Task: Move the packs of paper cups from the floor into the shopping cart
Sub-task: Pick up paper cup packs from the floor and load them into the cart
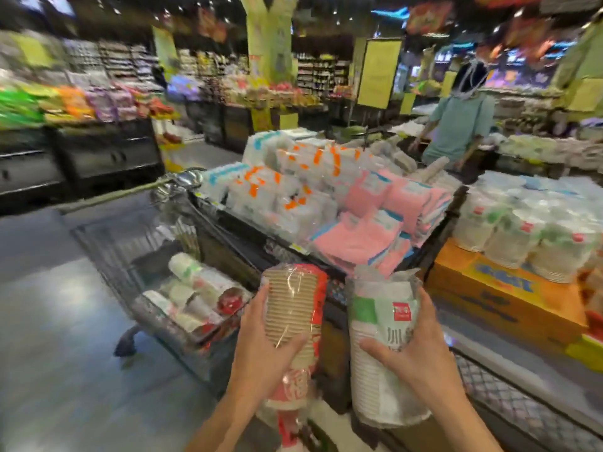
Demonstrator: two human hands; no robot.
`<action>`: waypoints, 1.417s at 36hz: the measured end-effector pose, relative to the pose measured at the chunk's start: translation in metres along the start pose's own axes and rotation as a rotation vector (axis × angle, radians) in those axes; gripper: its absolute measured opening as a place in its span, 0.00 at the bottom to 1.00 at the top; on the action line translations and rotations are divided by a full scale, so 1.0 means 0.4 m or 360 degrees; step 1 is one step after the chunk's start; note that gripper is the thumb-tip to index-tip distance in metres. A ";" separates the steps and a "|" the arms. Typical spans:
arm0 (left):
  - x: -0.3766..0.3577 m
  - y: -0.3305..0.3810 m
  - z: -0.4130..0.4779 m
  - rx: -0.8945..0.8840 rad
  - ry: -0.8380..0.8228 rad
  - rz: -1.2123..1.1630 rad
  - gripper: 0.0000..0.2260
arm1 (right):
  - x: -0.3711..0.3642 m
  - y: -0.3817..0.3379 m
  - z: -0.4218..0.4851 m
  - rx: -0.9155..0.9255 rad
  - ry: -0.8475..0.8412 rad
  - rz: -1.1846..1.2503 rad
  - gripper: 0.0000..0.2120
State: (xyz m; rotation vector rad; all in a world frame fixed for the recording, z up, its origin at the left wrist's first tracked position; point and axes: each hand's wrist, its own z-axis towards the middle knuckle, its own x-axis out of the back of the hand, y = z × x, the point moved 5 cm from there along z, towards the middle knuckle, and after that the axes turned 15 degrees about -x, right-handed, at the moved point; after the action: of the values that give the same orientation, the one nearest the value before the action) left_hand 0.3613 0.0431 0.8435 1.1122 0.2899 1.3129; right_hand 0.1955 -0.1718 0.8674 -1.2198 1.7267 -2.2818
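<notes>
My left hand (261, 347) grips a pack of brown ribbed paper cups (293, 301) in red and clear wrap, held upright at chest height. My right hand (421, 350) grips a pack of white paper cups (378, 324) with a green and red label. Both packs are in the air just right of the shopping cart (107, 243), a wire cart standing at the left centre. Several cup packs (199, 298) lie in the cart's basket, white ones and one with a red end.
A display table (235, 230) piled with pink, white and orange napkin packs stands right behind the cart. Stacked cup packs (522, 236) sit on orange boxes (502, 291) at the right. A person in a teal shirt (456, 125) stands beyond. Grey floor (49, 321) spreads to the left.
</notes>
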 end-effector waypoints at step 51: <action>0.537 -1.237 0.738 0.1188 0.0838 0.0317 0.45 | -1.670 -0.535 0.887 0.0014 -0.1324 -0.0463 0.64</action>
State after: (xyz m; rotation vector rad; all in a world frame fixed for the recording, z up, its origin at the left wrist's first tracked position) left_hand 0.9459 0.1568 0.6909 1.4074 1.1547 1.7274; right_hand 0.9562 -0.0683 0.6986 -2.1081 1.2671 -1.4766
